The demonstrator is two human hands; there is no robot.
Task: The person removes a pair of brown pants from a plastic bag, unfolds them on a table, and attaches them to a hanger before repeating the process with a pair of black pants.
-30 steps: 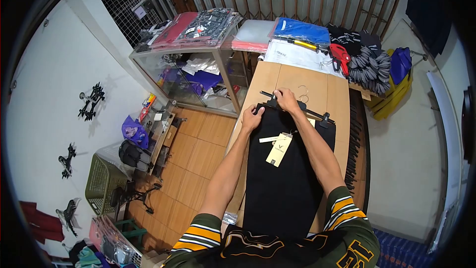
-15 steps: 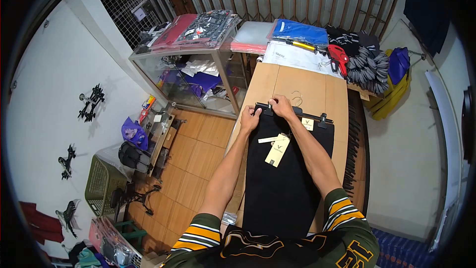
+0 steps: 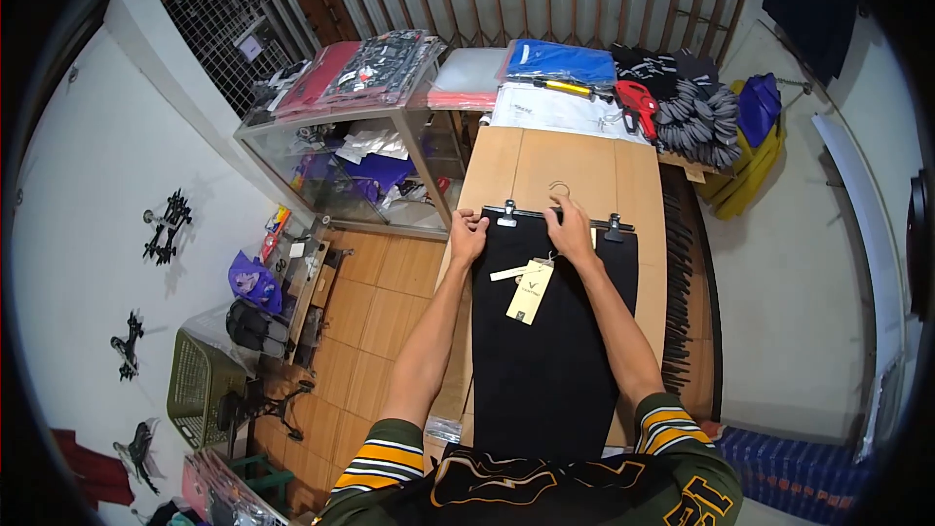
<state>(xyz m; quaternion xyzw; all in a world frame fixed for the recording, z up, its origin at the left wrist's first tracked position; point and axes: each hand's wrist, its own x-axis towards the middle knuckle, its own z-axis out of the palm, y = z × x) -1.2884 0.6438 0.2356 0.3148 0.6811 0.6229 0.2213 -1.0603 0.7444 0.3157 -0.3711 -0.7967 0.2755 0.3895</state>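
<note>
A black garment lies flat along a wooden table, clipped at its far end to a black clip hanger with a metal hook. My left hand rests on the garment's top left corner beside the left clip. My right hand presses flat on the waistband near the hanger's middle. A beige paper tag lies on the fabric between my forearms.
Past the table's far end lie packed clothes, a red tool and grey-black hangers. A glass display case stands to the left, topped with folded garments. More black hangers line the table's right edge. A green basket sits on the floor.
The hanger has gone from tilted to straight across the waistband. My right hand slid from the hanger's left part toward its middle; my left hand stays at the left corner.
</note>
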